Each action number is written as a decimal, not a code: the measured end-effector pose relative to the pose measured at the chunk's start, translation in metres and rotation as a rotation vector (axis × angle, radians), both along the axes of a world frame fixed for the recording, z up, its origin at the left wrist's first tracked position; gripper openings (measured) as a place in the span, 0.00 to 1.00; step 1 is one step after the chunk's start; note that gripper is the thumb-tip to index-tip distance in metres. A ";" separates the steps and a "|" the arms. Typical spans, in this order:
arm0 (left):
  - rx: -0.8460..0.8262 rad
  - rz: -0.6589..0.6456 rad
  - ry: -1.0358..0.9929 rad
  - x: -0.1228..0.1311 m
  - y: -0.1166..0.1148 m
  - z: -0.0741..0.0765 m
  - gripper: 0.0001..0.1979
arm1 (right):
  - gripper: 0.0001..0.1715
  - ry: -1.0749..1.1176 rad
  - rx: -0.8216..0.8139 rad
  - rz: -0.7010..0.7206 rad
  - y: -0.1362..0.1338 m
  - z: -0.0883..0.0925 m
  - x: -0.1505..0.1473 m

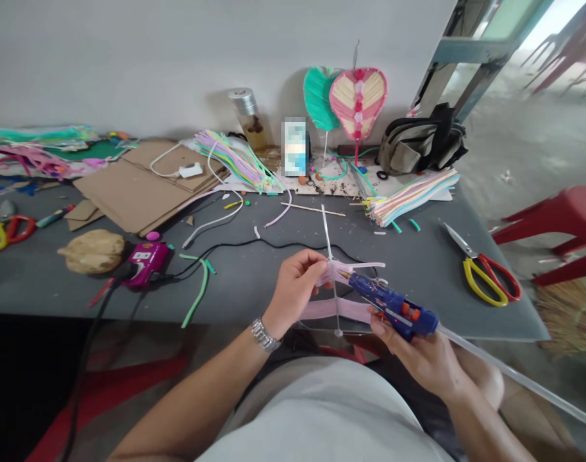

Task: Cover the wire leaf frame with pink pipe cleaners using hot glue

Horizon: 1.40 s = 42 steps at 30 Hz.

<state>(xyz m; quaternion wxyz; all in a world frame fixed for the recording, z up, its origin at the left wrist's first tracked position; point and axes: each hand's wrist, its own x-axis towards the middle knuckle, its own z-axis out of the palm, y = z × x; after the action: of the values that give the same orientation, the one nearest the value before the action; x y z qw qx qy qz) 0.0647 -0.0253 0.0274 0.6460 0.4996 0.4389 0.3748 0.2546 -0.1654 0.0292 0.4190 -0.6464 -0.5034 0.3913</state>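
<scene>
My left hand [295, 285] pinches a pale pink fuzzy strip [345, 264] where it meets a thin white stick [326, 231]. A wider pink band [353, 310] crosses the same stick lower down, by the table's front edge. Wrapped around the handle of a blue hot glue gun [392, 305], my right hand [425, 359] holds its nozzle right beside the pink strip, near my left fingertips. Whether the nozzle touches the strip, I cannot tell. A long clear glue stick [514, 375] sticks out of the gun's back end.
Red-and-yellow scissors [485, 279] lie at right, near bundled pipe cleaners [415, 196]. Two heart-shaped fans [358, 102] lean against the wall by a bag [422, 141]. Cardboard [134, 183], a magenta power adapter [149, 263] and a black cord [274, 244] occupy the left and middle. A red stool [567, 218] stands right.
</scene>
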 end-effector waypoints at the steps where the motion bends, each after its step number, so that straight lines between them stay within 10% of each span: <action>1: 0.010 -0.008 0.009 0.001 -0.001 0.000 0.11 | 0.20 -0.024 0.020 0.001 0.001 0.000 -0.001; 42: 0.227 0.009 0.117 0.016 -0.017 0.010 0.06 | 0.23 -0.054 -0.076 -0.001 -0.011 -0.011 0.029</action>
<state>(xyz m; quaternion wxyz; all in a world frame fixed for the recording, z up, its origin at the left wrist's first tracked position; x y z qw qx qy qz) 0.0811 -0.0426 0.0376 0.5566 0.5886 0.4330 0.3953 0.2839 -0.1766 0.0178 0.3804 -0.6726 -0.4991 0.3923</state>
